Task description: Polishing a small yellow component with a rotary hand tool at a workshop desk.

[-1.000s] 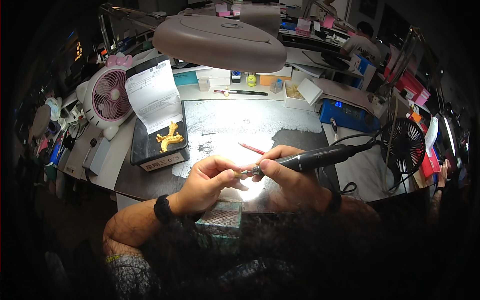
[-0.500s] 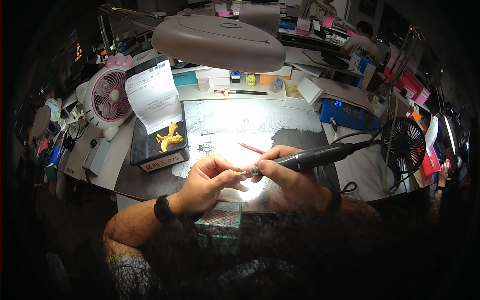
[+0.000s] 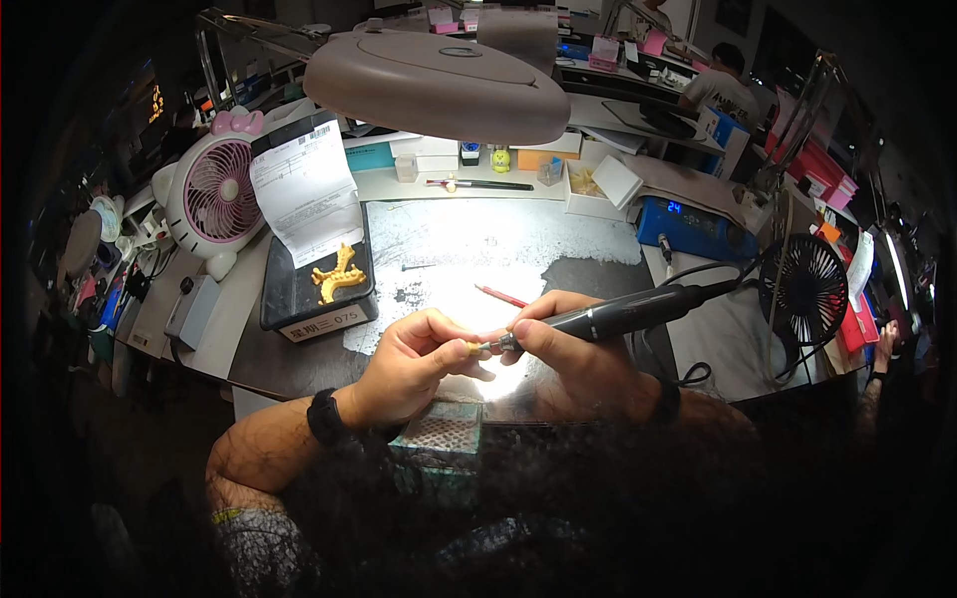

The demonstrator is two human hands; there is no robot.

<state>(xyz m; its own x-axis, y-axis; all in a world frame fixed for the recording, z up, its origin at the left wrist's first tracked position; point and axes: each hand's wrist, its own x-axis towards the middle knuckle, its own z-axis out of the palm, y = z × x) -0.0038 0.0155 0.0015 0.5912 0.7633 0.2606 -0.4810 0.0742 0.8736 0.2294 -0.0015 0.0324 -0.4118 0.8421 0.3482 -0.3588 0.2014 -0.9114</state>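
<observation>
My right hand (image 3: 576, 354) is wrapped round a black rotary handpiece (image 3: 638, 311), its cable running off to the right. The metal tip points left and meets a small yellowish piece (image 3: 473, 348), pinched between the thumb and fingers of my left hand (image 3: 411, 361). Most of that piece is hidden by the fingers, so its exact kind is unclear. Both hands are close together under bright light, above the front of the bench. To the left, yellow dental model parts (image 3: 339, 274) lie in a black bin (image 3: 317, 317) with a printed sheet (image 3: 307, 191).
A large lamp head (image 3: 439, 85) hangs over the bench. Beyond my hands lies a red pencil-like stick (image 3: 500, 295). A blue control box (image 3: 698, 231) and black fan (image 3: 803, 289) stand right, a pink-white fan (image 3: 214, 189) left. A perforated box (image 3: 439, 431) sits below my hands.
The lit reading on the blue control box has changed. Both hands, the handpiece and the yellowish piece stay practically in place.
</observation>
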